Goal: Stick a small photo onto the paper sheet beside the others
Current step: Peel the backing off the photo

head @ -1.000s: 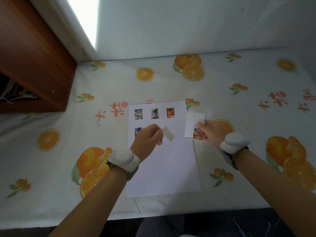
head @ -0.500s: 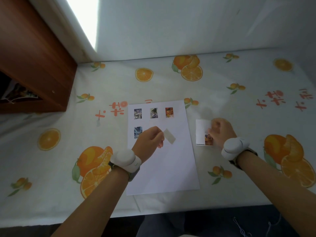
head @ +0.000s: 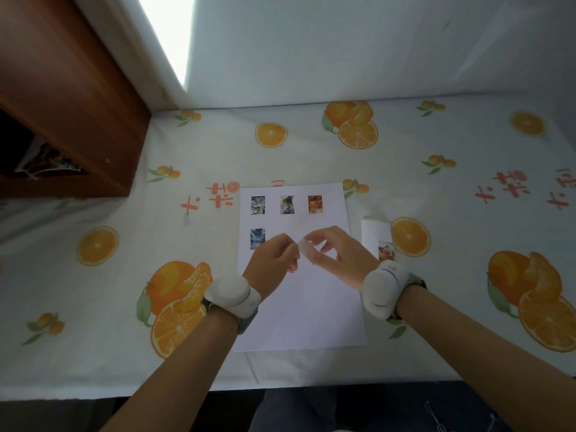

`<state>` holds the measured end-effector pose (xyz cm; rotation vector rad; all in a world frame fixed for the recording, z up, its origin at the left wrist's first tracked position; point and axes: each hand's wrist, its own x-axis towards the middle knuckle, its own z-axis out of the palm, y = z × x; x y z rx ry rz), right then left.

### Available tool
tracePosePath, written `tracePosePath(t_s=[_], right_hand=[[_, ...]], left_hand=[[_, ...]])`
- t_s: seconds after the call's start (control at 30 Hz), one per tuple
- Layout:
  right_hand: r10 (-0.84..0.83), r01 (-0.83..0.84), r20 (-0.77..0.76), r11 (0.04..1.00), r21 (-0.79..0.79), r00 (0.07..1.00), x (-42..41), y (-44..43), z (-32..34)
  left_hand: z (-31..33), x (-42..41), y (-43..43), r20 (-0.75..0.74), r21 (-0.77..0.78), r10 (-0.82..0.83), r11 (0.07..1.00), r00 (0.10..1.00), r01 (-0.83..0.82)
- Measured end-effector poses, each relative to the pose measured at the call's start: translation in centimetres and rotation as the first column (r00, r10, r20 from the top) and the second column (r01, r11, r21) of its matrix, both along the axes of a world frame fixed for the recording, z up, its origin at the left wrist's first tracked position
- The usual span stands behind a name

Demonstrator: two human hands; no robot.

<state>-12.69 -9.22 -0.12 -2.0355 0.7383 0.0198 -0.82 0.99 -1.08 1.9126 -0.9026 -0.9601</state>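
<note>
Right hand coming off the sticker sheet, now pinching the small photo with left hand | I'm reading: peeling over paper sheet | beside the bottom-row photo

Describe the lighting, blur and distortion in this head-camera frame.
Head view: a blown-out bright patch sits top left on the wall; the tablecloth is softly lit. The right hand and small photo are motion-blurred, the left hand sharper. Wide-angle distortion bows the cabinet and table edges.
</note>
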Motion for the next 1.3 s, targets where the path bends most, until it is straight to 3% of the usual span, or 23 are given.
tracePosePath(t_s=[0.2, 0.43, 0.53, 0.67, 0.83, 1.07, 1.3], right_hand=[[0.082, -0.082, -0.045, 0.997, 0.004, 0.996, 1.0, 1.4, -0.2], [-0.007, 0.009, -0.068, 1.0, 0.019, 0.998, 1.9, 1.7, -0.6], [-0.141, 0.147, -0.041, 0.973, 0.178, 0.989, 2.1, 1.5, -0.5], [-0.322, 0.304, -0.051, 0.816, 0.492, 0.945, 2.4, 1.7, -0.2], [-0.32, 0.287, -0.05, 0.757, 0.587, 0.946, 2.9, 2.2, -0.3], [-0.272, 0.277, -0.073, 0.865, 0.419, 0.96, 3.2, 1.7, -1.5], [-0.237, 0.26, -0.11, 0.913, 0.313, 0.965, 4.0, 0.3, -2.4]], left_hand=[[-0.4, 0.3, 0.7, 0.012, 0.0, 0.026, 1.0, 1.0, -0.026], [-1.0, 0.6, 1.5, -0.008, 0.002, 0.046, 0.999, 0.999, -0.046], [-1.2, 0.8, 1.8, -0.001, 0.008, 0.079, 0.997, 0.997, -0.079], [-1.6, 0.8, 1.9, 0.002, -0.003, 0.079, 0.997, 0.997, -0.079], [-1.7, 0.8, 1.7, 0.011, -0.043, 0.055, 0.998, 0.998, -0.055], [-2.4, 1.8, 1.8, 0.035, -0.035, 0.052, 0.998, 0.998, -0.05], [-2.7, 2.5, 1.6, 0.084, 0.026, -0.025, 0.999, 0.996, 0.022]])
